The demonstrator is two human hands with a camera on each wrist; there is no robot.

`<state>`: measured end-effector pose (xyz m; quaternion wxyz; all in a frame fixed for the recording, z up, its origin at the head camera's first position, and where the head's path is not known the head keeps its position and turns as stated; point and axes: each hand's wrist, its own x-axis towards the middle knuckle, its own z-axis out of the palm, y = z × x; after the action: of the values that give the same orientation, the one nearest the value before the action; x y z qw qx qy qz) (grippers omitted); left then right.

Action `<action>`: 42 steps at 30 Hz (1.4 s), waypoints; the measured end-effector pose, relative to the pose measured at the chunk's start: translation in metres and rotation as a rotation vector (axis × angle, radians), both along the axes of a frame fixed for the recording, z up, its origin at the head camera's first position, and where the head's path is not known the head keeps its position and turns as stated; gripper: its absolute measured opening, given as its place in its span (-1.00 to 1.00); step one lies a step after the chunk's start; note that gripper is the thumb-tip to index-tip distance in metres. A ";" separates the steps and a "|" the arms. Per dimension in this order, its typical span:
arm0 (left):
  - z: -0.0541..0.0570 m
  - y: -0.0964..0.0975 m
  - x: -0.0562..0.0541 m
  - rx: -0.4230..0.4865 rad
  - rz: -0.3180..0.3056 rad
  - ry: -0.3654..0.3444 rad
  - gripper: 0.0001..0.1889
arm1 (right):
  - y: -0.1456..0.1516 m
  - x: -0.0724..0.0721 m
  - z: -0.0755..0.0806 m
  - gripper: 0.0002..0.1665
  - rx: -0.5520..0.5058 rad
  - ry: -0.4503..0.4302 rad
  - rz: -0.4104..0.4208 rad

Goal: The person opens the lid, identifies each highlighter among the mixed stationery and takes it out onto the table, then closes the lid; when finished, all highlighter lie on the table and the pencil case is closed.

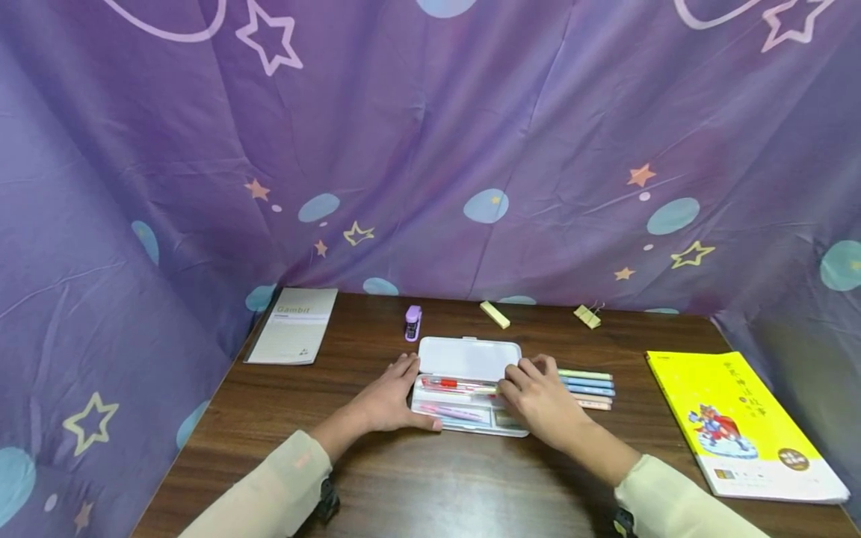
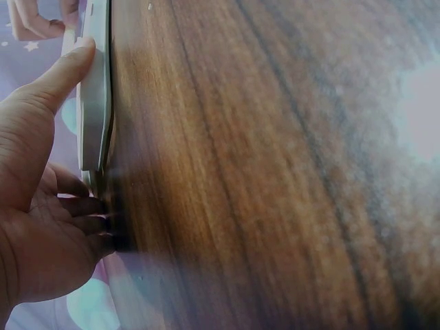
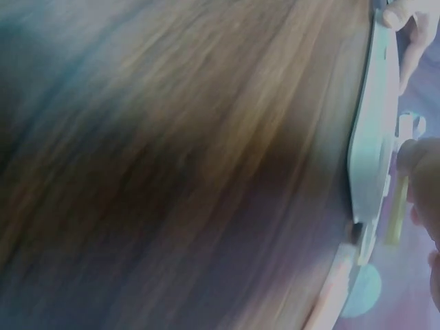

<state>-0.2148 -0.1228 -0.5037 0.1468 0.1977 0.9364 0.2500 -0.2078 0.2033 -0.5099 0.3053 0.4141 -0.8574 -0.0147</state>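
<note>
A white pencil case (image 1: 469,357) lies on the table with its lid folded back. My left hand (image 1: 389,396) holds the case's left end, thumb along the front edge and the other fingers at the side. Over the right part of the case, my right hand (image 1: 543,396) pinches a slim yellow-green pen (image 3: 397,213), which points left across the tray. Inside lie a clear pen with a red part (image 1: 447,382) and a pink pen (image 1: 456,412). Several pastel pens (image 1: 592,390) lie side by side right of the case, partly behind my right hand.
Behind the case stand a purple stapler (image 1: 412,323), a pale yellow block (image 1: 495,314) and a yellow binder clip (image 1: 587,317). A notebook (image 1: 293,327) lies at the back left, a yellow book (image 1: 747,426) at the right. A purple curtain (image 1: 430,149) hangs behind the table.
</note>
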 end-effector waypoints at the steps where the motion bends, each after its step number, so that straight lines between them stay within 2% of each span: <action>1: 0.000 0.000 0.000 0.000 -0.001 0.000 0.43 | 0.003 0.001 0.000 -0.79 -0.001 -0.002 -0.004; 11: -0.002 0.001 0.000 -0.003 0.003 -0.006 0.44 | 0.032 0.008 -0.005 -0.76 -0.009 -0.017 -0.051; 18: 0.001 0.001 0.001 -0.005 0.004 -0.011 0.43 | 0.055 0.011 -0.004 -0.70 -0.001 -0.031 -0.091; 27: 0.000 0.001 0.001 -0.009 0.006 -0.018 0.44 | 0.081 0.015 -0.010 -0.81 -0.024 -0.062 -0.133; 29: 0.000 0.001 0.000 -0.007 0.004 -0.013 0.43 | 0.085 0.017 -0.011 -0.68 -0.026 -0.053 -0.135; 33: 0.000 0.000 0.000 -0.008 0.009 -0.018 0.43 | 0.089 0.019 -0.014 -0.28 -0.037 -0.024 -0.123; 42: 0.000 0.001 -0.001 -0.004 0.019 -0.020 0.44 | 0.090 0.024 -0.016 -0.24 -0.055 0.008 -0.102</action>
<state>-0.2154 -0.1219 -0.5037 0.1540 0.1861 0.9372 0.2516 -0.1843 0.2931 -0.5255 0.3191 0.3611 -0.8762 -0.0083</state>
